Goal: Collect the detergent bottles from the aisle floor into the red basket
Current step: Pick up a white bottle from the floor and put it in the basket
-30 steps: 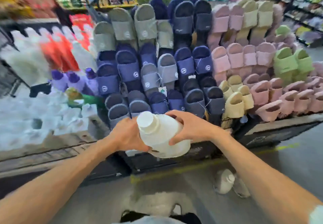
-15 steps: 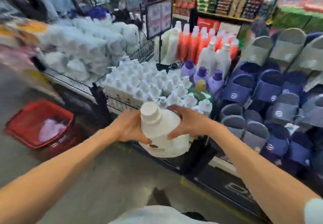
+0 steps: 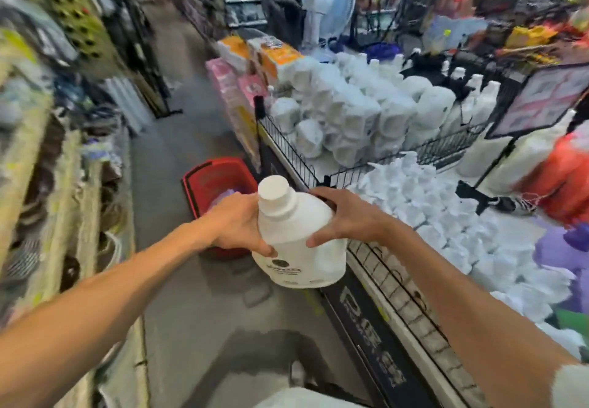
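Two hands grip white detergent bottle (image 3: 299, 235) in mid-air over aisle floor (image 3: 178, 296): left hand (image 3: 234, 224) curls round its left side, right hand (image 3: 342, 218) round its right. Red basket (image 3: 204, 181) sits on floor beyond, beside wire display rack (image 3: 293, 149), pale item inside.

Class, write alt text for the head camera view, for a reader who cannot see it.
A person's left hand and right hand hold a white plastic detergent bottle above a shop aisle floor. A red plastic basket stands on the floor beyond, beside a wire rack of white bottles.
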A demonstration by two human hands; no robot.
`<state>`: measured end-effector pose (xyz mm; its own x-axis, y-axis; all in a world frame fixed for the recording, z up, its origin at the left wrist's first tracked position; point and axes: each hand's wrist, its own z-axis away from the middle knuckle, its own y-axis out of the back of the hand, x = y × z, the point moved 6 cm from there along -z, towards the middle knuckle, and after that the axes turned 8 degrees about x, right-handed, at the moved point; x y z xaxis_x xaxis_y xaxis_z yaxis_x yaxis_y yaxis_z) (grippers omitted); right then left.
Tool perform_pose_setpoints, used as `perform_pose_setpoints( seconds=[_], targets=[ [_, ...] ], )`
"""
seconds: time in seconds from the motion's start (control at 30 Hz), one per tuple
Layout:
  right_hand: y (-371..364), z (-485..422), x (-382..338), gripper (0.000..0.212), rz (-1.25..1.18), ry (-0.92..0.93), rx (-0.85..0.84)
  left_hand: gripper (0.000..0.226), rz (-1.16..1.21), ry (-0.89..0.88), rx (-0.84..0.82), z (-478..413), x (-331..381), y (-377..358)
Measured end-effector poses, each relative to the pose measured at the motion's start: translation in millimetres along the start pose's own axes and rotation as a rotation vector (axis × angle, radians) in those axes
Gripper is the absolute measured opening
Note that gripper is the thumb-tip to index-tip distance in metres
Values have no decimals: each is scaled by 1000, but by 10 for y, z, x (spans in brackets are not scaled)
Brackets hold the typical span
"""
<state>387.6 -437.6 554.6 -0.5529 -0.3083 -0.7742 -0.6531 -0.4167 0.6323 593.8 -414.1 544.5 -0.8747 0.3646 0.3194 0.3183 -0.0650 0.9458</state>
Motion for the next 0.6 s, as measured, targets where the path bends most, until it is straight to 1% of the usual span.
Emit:
perform_pose_setpoints(
  seconds=[0.1,0.27,0.37,0.43,0.53,0.6],
  targets=[
    [-117,-745,-152,77,-1,67,-96,74,7,136,19,-111,-568,207],
    [-524,-1984,-496,91,2,203,-220,78,83,404,96,-90,-1645,456],
    [-921,-2665,-693,85,-26,247,-312,81,104,524,129,14,-2312,561],
    [-1208,-3109,-868,86,-21,276,-348,81,110,555,128,63,-2728,675],
    [-1677,-3794,-1114,86,-8,299,-398,74,147,575,119,124,-3412,870],
    [-1973,-4212,-1239,84,-22,294,-401,72,146,579,92,115,-3902,1017]
  ],
)
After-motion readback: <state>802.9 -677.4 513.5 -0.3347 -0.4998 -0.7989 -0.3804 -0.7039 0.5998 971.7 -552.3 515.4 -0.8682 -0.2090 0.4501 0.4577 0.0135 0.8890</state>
